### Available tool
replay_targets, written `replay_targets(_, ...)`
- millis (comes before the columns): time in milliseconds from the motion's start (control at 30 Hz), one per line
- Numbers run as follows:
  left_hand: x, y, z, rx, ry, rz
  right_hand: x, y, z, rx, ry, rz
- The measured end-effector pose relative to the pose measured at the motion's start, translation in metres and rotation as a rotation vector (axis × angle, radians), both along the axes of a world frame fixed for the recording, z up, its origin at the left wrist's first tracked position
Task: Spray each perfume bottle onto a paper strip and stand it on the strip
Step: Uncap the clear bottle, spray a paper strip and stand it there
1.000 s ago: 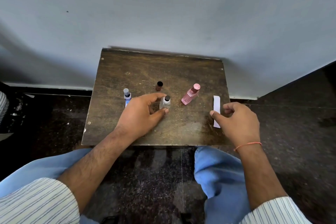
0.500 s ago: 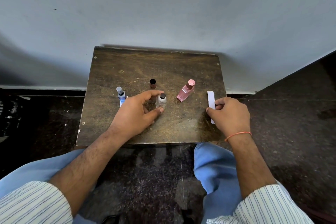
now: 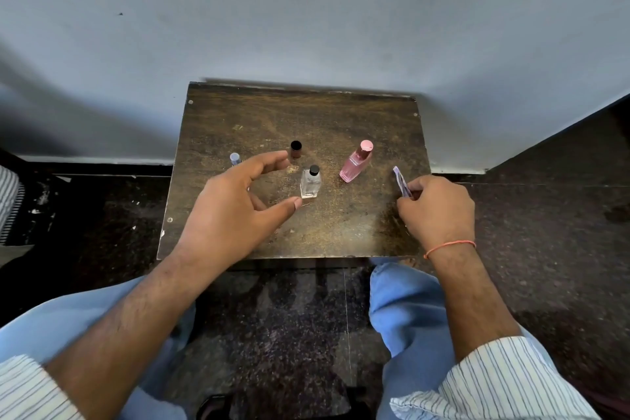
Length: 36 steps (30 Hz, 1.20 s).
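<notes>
A clear bottle (image 3: 310,182) with a black cap stands mid-table. My left hand (image 3: 235,208) is open just left of it, thumb and fingers spread, not touching it. A pink bottle (image 3: 356,162) stands to the right. Behind is a small dark bottle (image 3: 296,149). A bottle with a grey cap (image 3: 235,158) at the left is mostly hidden behind my left hand. My right hand (image 3: 438,208) pinches a white paper strip (image 3: 400,181), lifted on edge at the table's right side.
The small dark wooden table (image 3: 341,235) stands against a pale wall (image 3: 306,10). Dark speckled floor surrounds it. My knees in light blue trousers (image 3: 405,310) sit below the table's near edge.
My left hand has drawn back from the clear bottle and opened wider. My right hand has picked the paper strip up off the table and tilted it on edge.
</notes>
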<state>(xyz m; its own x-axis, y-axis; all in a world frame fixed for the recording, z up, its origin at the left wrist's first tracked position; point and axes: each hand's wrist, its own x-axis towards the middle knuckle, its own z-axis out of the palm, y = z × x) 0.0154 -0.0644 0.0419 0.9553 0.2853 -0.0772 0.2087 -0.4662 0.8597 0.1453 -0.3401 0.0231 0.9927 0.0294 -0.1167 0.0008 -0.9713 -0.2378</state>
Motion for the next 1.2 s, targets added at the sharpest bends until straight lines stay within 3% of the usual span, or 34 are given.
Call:
replay_targets(167, -0.049, -0.021, 0.020, -0.217, 0.136, -0.001, -0.015, 0.002, 0.011, 0.184, 0.085, 0.115)
replay_targets(367, -0.057, -0.082, -0.009, -0.766, 0.505, 0.075, -0.053, 0.022, 0.019, 0.388, 0.100, 0.507)
replay_targets(467, -0.041, -0.097, -0.020, -1.017, 0.482, 0.157, -0.066, 0.037, 0.016, 0.435, 0.111, 0.611)
replay_targets(667, -0.029, -0.092, -0.030, -1.303, 0.395, 0.293, -0.069, 0.053, 0.014, 0.487, 0.248, 0.779)
replay_targets(767, -0.023, -0.083, -0.033, -1.293, 0.435, 0.308, -0.061, 0.050, 0.017, 0.533, 0.324, 0.845)
replay_targets(900, -0.017, -0.074, -0.037, -1.138, 0.441, 0.287, -0.052, 0.043, 0.018, 0.503, 0.338, 0.871)
replay_targets(1200, -0.010, -0.071, -0.041, -0.893, 0.336, 0.285, -0.047, 0.045, 0.014, 0.477, 0.336, 0.910)
